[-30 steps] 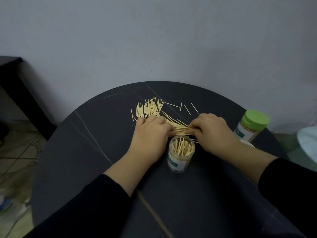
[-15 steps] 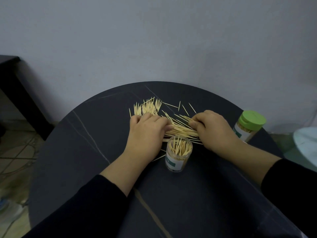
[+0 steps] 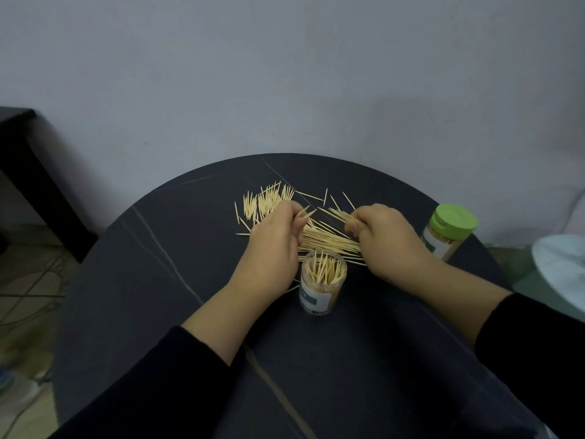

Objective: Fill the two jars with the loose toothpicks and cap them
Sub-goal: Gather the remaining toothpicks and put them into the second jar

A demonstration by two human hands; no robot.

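Loose toothpicks (image 3: 329,240) lie in a heap on the round black table (image 3: 152,280), with more scattered (image 3: 266,201) behind my hands. An uncapped clear jar (image 3: 321,285), partly filled with upright toothpicks, stands just in front of the heap. My left hand (image 3: 272,245) pinches a few toothpicks at the heap's left end. My right hand (image 3: 384,240) pinches a small bunch of toothpicks at its right end. A second jar with a green cap (image 3: 449,231) stands at the table's right edge, behind my right wrist.
A grey wall rises right behind the table. A dark piece of furniture (image 3: 22,172) stands at the far left, with cables on the floor (image 3: 28,289) below it. A pale round object (image 3: 560,267) sits off the table's right side.
Both hands have lifted from pressing the heap together and now pinch toothpicks at its two ends, a little farther apart. The open jar has not moved.
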